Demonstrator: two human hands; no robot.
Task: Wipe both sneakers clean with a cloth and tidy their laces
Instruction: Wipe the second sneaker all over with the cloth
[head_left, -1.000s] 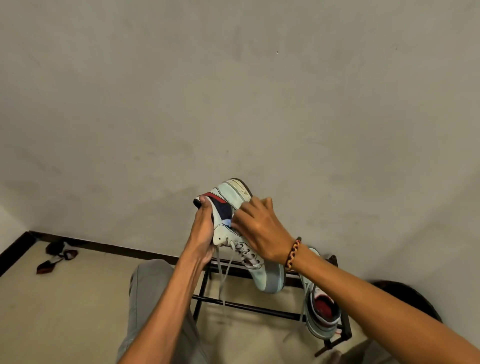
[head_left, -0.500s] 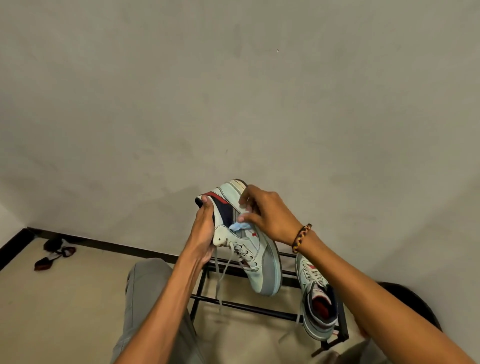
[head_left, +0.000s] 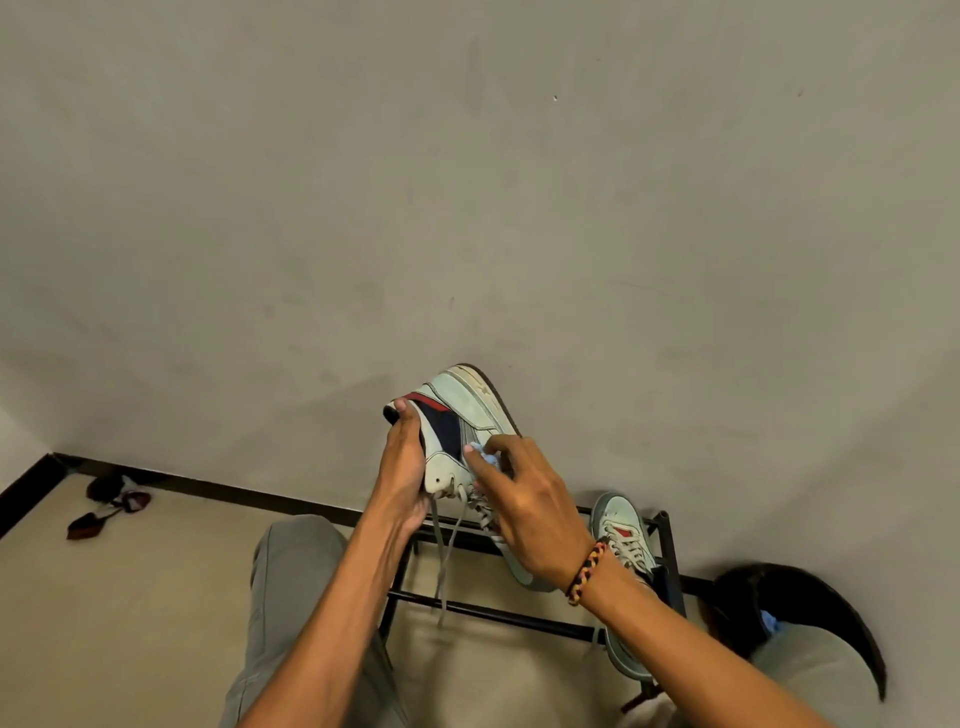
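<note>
One sneaker (head_left: 467, 431) is up in the air. Your left hand (head_left: 402, 467) grips its collar. Your right hand (head_left: 524, 504) pinches a small blue cloth (head_left: 480, 454) and rubs its side. Its laces (head_left: 447, 545) hang loose. The other sneaker (head_left: 623, 535) sits on the black rack (head_left: 519, 616). You look about halfway: it needs wiping, and the laces need tidying.

Held sneaker (head_left: 470, 415): pale mint-grey upper, navy side panel, red stripe at collar, dark sole edge, grey laces (head_left: 447, 551). Second sneaker (head_left: 621, 530): same pale mint, small red mark on the side, whitish laces. Cloth (head_left: 485, 457): light blue. Rack (head_left: 519, 616): black bars. Bracelet (head_left: 587, 571): braided black, yellow and red. Trousers (head_left: 291, 597): grey-olive. Wall (head_left: 467, 182): flat grey-beige. Floor (head_left: 130, 597): cream; skirting (head_left: 234, 488) dark brown.
</note>
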